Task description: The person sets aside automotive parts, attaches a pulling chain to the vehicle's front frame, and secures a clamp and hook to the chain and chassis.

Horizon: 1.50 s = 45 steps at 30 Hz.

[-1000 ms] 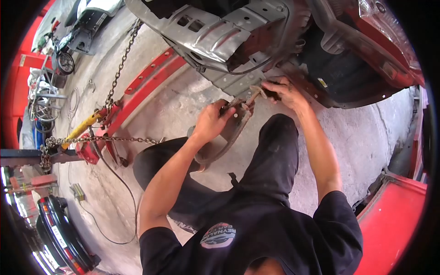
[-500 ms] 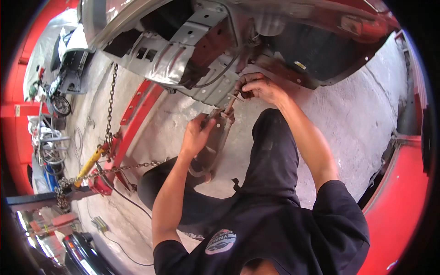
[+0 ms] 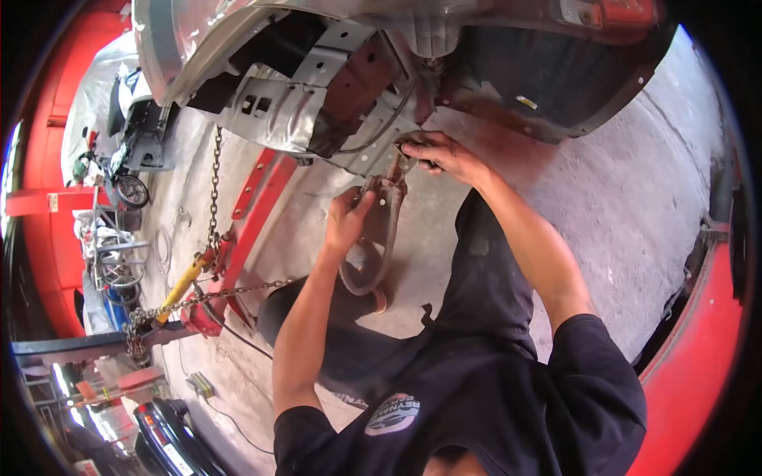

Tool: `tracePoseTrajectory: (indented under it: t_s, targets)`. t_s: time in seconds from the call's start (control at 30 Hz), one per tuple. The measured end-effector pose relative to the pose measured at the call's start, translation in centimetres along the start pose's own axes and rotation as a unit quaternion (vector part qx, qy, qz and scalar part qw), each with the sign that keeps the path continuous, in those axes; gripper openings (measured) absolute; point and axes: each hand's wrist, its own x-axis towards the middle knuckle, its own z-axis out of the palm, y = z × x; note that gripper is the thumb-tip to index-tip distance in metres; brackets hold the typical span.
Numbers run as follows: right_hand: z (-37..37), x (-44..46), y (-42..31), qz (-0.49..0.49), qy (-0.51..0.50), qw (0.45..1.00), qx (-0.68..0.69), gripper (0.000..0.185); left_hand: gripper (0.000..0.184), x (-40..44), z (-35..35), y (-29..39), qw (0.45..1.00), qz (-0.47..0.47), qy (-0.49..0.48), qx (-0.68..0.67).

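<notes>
A rusty metal clamp (image 3: 390,238) with a curved frame hangs over the floor, below the grey sheet-metal edge (image 3: 367,151) of a vehicle body. My left hand (image 3: 348,220) is wrapped round the upper left part of the clamp. At the top end of the clamp's screw (image 3: 394,168), my right hand (image 3: 438,152) has its fingers closed round the small crossbar. The clamp's jaw area is partly hidden by my left fingers, and I cannot make out whether it touches the sheet metal.
A red beam (image 3: 258,198), a yellow cylinder (image 3: 184,287) and chains (image 3: 214,186) stand at the left. A dark wheel-arch liner (image 3: 528,87) hangs at the upper right. Motorcycles (image 3: 131,189) are at the far left, a red panel (image 3: 690,357) at the right.
The view has shifted, so the vehicle body sits further left and higher. The clamp now hangs more upright, and my right hand has changed its hold at the screw's end.
</notes>
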Motion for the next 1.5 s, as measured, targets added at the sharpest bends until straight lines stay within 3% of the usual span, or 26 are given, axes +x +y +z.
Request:
tracePoseTrajectory:
  t_s: [0.03,0.13,0.17,0.27,0.3,0.4,0.5,0.6,0.7,0.8,0.93,1.03,1.23,1.33,1.43,1.5]
  targets:
    - [0.1,0.1,-0.4,-0.007,-0.018,1.0,-0.01,0.047,0.034,0.1,-0.2,-0.1,1.0,-0.005,-0.002,-0.008]
    - [1.1,-0.1,-0.7,-0.133,0.01,0.967,-0.219,0.052,0.033,0.8,-0.4,0.1,0.999,-0.019,-0.019,-0.023]
    - [0.7,0.4,-0.1,-0.12,0.024,0.961,-0.25,0.046,0.033,0.9,-0.6,0.6,0.999,-0.027,-0.028,-0.024]
    - [1.2,0.4,-0.3,-0.141,0.148,0.903,-0.378,0.041,0.035,1.4,-1.3,1.3,0.999,0.005,-0.047,0.024]
    - [1.4,-0.1,-0.5,-0.17,0.175,0.858,-0.452,0.035,0.036,1.5,-1.3,1.3,0.997,0.024,-0.051,0.047]
    - [-0.7,2.1,3.4,-0.296,0.245,0.792,-0.475,0.032,0.037,1.9,-1.3,1.4,0.999,0.009,-0.037,0.029]
    - [-1.9,1.2,2.1,-0.205,0.36,0.85,-0.326,0.033,0.031,2.5,-0.9,0.0,0.999,0.014,-0.035,-0.012]
    - [-8.5,2.2,5.1,-0.204,0.407,0.824,-0.338,0.033,0.029,3.3,-0.7,-0.7,0.999,0.002,-0.021,-0.024]
    - [-11.9,2.0,6.2,-0.262,0.456,0.762,-0.379,0.032,0.028,6.2,-0.2,-2.0,0.999,0.036,0.005,-0.019]
    - [-13.3,2.0,4.7,-0.193,0.409,0.875,-0.176,0.032,0.029,7.9,0.1,-1.9,0.999,0.035,0.015,-0.027]
    - [-15.0,4.1,3.4,-0.236,0.387,0.872,-0.187,0.019,0.027,9.3,-0.1,-1.6,1.0,-0.009,-0.019,-0.013]
    - [-13.1,3.3,-0.3,-0.094,0.348,0.927,-0.101,0.026,0.032,10.3,0.6,-2.9,0.987,0.153,0.034,-0.035]
    - [-14.7,5.0,-1.3,-0.06,0.256,0.957,-0.119,0.029,0.032,11.4,1.2,-3.0,0.99,0.131,0.013,-0.046]
    - [-10.7,4.8,-4.4,-0.053,0.271,0.953,-0.127,0.026,0.033,12.4,1.1,-3.4,0.979,0.196,0.002,-0.047]
    - [-16.0,8.6,-0.3,-0.075,0.191,0.978,-0.036,0.03,0.033,11.8,0.5,-2.3,0.992,0.126,-0.004,-0.028]
    - [-17.9,10.6,1.4,-0.064,0.167,0.982,-0.054,0.036,0.033,13.4,0.8,-4.0,0.975,0.221,0.011,0.005]
